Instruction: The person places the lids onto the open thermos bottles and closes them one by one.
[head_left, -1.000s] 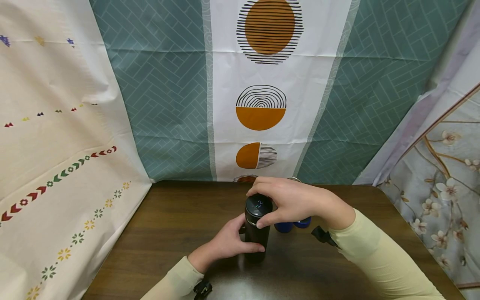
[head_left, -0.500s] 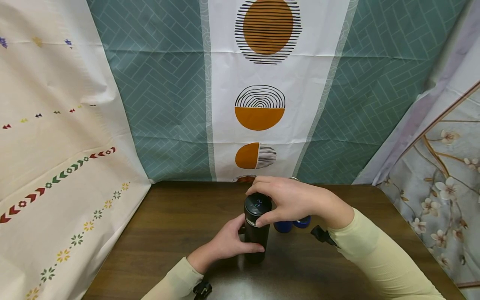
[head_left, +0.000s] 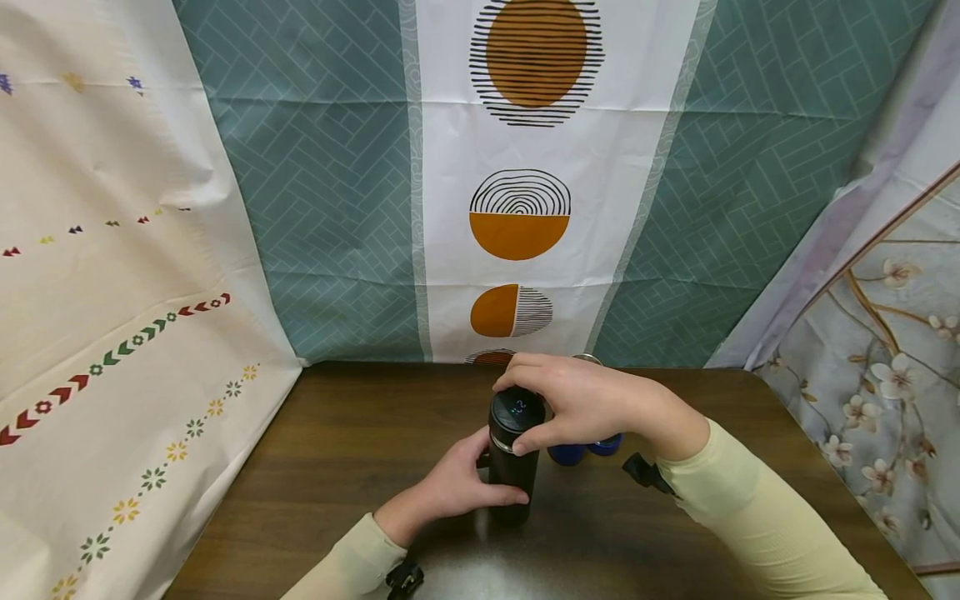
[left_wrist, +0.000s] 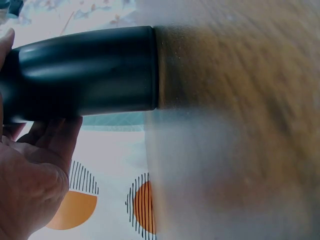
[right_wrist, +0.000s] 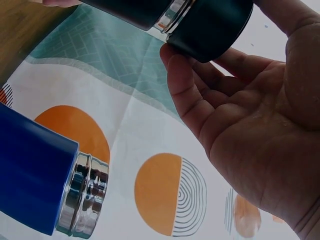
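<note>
A black thermos flask (head_left: 513, 477) stands upright on the wooden table (head_left: 360, 433), its base touching the wood in the left wrist view. My left hand (head_left: 459, 482) grips the body low down, thumb across the front. From above, my right hand (head_left: 588, 402) holds the black lid (head_left: 517, 411) between thumb and fingers; glowing digits show on its top. A silver band of the neck (right_wrist: 175, 19) is visible between lid and body in the right wrist view. Behind the right hand stands a blue flask (right_wrist: 35, 165) with a bare silver neck.
Two blue parts show below the right hand, one a rounded blue piece (head_left: 605, 445) on the table; the hand hides the rest. A patterned cloth (head_left: 495, 183) hangs at the table's back edge, with other cloths (head_left: 142, 358) at both sides.
The digits on the lid look slightly turned, and the head view has shifted a little. Both hands keep their places on the thermos flask.
</note>
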